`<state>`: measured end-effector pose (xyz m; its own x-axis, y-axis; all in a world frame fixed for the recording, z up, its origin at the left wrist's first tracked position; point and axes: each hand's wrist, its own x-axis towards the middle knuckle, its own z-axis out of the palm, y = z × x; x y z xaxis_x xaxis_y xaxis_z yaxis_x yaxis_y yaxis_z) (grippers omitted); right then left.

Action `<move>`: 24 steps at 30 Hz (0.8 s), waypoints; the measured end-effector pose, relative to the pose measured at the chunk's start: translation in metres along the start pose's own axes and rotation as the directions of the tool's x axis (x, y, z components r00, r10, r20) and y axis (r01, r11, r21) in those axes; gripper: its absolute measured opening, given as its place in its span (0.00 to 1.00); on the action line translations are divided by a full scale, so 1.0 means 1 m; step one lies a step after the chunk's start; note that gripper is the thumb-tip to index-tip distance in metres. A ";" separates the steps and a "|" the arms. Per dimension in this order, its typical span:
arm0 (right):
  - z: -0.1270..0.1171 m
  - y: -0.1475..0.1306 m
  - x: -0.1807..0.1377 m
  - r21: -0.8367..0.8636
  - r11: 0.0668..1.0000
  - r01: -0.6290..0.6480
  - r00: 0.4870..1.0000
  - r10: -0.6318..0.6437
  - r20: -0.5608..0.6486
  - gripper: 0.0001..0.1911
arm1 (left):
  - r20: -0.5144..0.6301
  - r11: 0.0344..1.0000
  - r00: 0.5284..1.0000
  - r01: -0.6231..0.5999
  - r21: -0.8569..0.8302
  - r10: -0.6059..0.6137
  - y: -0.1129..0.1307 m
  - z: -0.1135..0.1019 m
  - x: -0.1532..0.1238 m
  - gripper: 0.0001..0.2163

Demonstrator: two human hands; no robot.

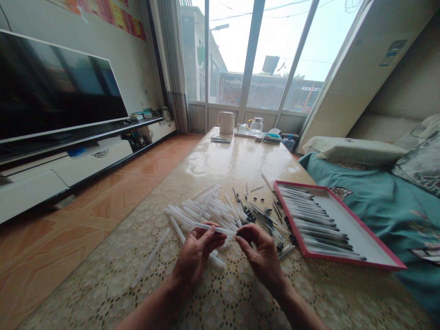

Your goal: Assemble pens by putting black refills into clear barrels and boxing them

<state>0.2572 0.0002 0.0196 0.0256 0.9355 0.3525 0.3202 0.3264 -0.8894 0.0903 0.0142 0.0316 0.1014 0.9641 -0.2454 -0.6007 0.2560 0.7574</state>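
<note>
My left hand is closed around a translucent white pen barrel, held nearly level above the table. At the barrel's right end, the thumb and fingertips of my right hand pinch a small black pen part, mostly hidden by the fingers. Just beyond my hands lies a loose pile of white pen barrels. Dark thin refills and small black plugs are scattered to its right. A shallow red-rimmed box on the right holds a row of pens with dark ends.
The long table has a patterned cover. At its far end stand a pale pitcher and a glass jug on a tray. A teal-covered seat runs along the right, and a television cabinet along the left.
</note>
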 end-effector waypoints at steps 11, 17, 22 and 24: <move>-0.001 0.001 0.000 -0.034 0.999 -0.025 0.999 0.026 0.024 0.10 | 0.040 0.999 0.999 -0.011 0.042 0.009 -0.003 -0.004 0.000 0.09; -0.003 0.006 -0.001 -0.163 0.985 0.049 0.995 -0.035 0.091 0.22 | 0.070 0.998 0.998 -0.001 0.066 -0.003 -0.002 -0.002 -0.001 0.09; -0.004 0.001 -0.002 -0.157 0.987 0.045 0.989 -0.022 0.143 0.15 | 0.028 1.000 1.000 -0.001 0.025 0.000 -0.001 -0.002 0.000 0.10; -0.003 -0.001 -0.002 -0.148 0.988 0.041 0.987 -0.018 0.159 0.10 | 0.019 1.000 1.000 -0.004 0.026 0.004 -0.001 -0.002 0.000 0.10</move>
<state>0.2599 -0.0023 0.0212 -0.1313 0.9393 0.3171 0.4580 0.3412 -0.8209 0.0892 0.0142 0.0296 0.1140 0.9662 -0.2313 -0.5803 0.2537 0.7739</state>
